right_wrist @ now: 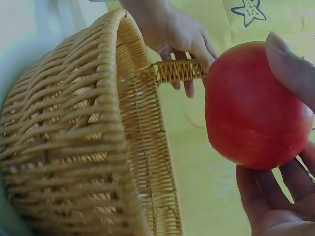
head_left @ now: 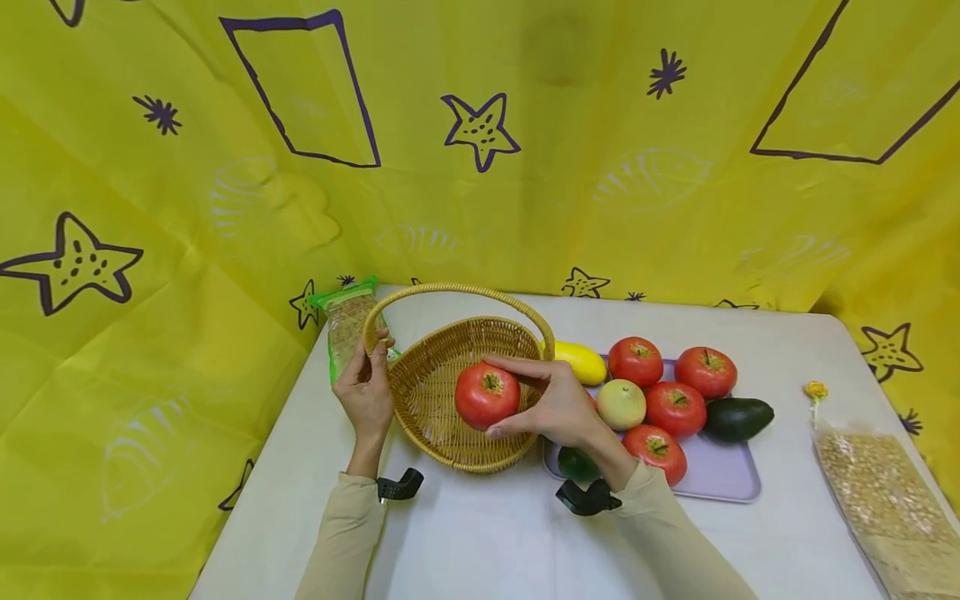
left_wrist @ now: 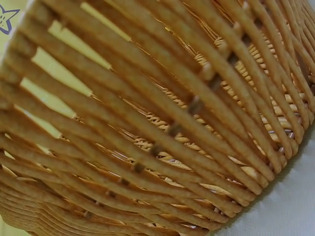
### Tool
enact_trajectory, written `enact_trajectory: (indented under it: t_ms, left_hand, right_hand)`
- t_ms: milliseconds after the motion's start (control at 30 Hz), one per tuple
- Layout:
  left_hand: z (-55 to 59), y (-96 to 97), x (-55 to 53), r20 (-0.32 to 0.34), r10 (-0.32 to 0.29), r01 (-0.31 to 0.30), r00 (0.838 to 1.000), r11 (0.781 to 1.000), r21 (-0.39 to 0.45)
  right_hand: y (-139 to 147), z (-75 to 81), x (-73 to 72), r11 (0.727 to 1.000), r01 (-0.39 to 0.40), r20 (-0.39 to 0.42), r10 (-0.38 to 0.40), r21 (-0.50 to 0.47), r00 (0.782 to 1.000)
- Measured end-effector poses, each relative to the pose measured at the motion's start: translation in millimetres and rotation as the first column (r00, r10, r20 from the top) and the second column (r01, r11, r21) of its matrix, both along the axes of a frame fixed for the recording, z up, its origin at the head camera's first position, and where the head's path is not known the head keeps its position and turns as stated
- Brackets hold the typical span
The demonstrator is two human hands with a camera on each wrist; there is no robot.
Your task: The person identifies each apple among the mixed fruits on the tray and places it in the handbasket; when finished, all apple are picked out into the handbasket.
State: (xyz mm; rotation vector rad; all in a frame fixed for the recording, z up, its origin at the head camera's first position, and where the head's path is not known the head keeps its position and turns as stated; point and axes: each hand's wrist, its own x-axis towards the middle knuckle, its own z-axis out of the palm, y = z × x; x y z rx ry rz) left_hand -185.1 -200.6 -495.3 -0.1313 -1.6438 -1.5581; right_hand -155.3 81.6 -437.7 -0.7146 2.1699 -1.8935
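In the head view my left hand (head_left: 365, 390) grips the handle of a wicker basket (head_left: 420, 433) on its left side. My right hand (head_left: 564, 404) holds a red apple (head_left: 487, 397) over the basket's opening, thumb on one side and fingers on the other. The right wrist view shows that apple (right_wrist: 256, 105) between thumb and fingers, beside the basket rim (right_wrist: 110, 73). Only the woven wall of the basket (left_wrist: 162, 128) fills the left wrist view; the left hand is out of sight there. The woven floor shows inside the basket around the apple.
A lilac tray (head_left: 731, 479) at the right bears several red apples (head_left: 677, 408), a pale round fruit (head_left: 621, 405), a dark green avocado-like item (head_left: 738, 419) and a yellow oblong one (head_left: 581, 363). A green-edged packet (head_left: 348, 321) lies behind the left hand. A grain-filled bag (head_left: 885, 492) lies far right.
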Motion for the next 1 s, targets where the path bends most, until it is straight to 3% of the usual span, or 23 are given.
enact_trajectory:
  t_ms: [200, 567, 1000]
  left_hand:
    - [1.1, -0.4, -0.4, 0.009, 0.0, 0.0, 1.0, 1.0, 0.0]
    - [-0.5, -1.2, -1.7, 0.01, -0.005, 0.005, 1.0, 1.0, 0.007]
    - [0.0, -2.1, -0.7, 0.009, -0.019, 0.019, 1.0, 1.0, 0.006]
  right_hand:
    - [-18, 3.1, -9.9, 1.0, 0.011, 0.047, -0.012, 0.022, 0.999]
    - [-52, 8.2, -33.7, 0.997, 0.035, 0.06, -0.039, 0.074, 0.997]
    - [-75, -3.6, -63.1, 0.991, 0.105, 0.204, -0.12, 0.086, 0.972]
